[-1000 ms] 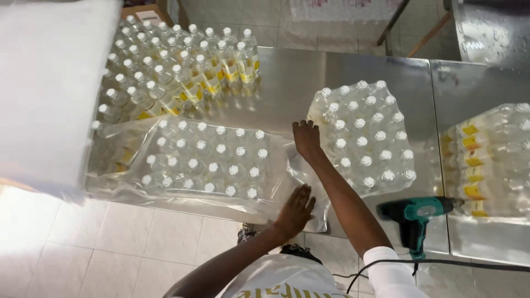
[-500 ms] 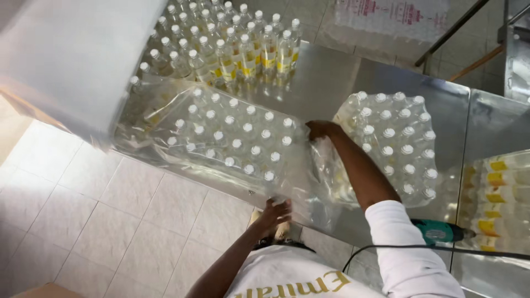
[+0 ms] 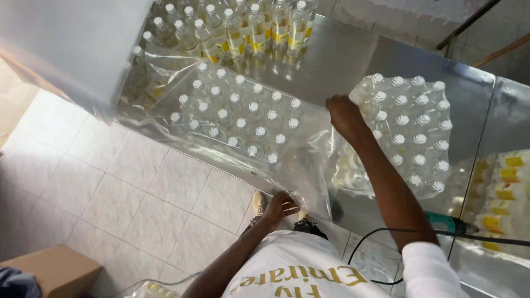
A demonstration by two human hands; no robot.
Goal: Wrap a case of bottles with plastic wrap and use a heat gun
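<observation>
- Your left hand (image 3: 281, 205) is low, at the near edge of the steel table (image 3: 353, 55), and its fingers are closed on the loose corner of the clear plastic film (image 3: 301, 165).
- Your right hand (image 3: 345, 117) is higher and further from you, at the far end of the same flap of film; the fingers look curled on the film, pressed against the wrapped pack of bottles (image 3: 411, 129).
- So the stretched edge of the film runs between your two hands, from near-left to far-right, almost straight away from your body.
- The group of bottles under the film (image 3: 237, 118) lies to the left of this edge, between the two hands in depth but well to the side of both.
- Its long axis goes diagonal, from far-left down to near-right, and its near-right end points to your left hand.
- The left hand is the nearer one to this group; the right hand is nearer to the wrapped pack on the right side, which it touches.
- More loose bottles with yellow labels (image 3: 248, 27) stand behind, at the far side of the table, apart from both hands.
- A green tool (image 3: 448, 223) with a black cable lies on the table near your right elbow, and nobody holds it.
</observation>
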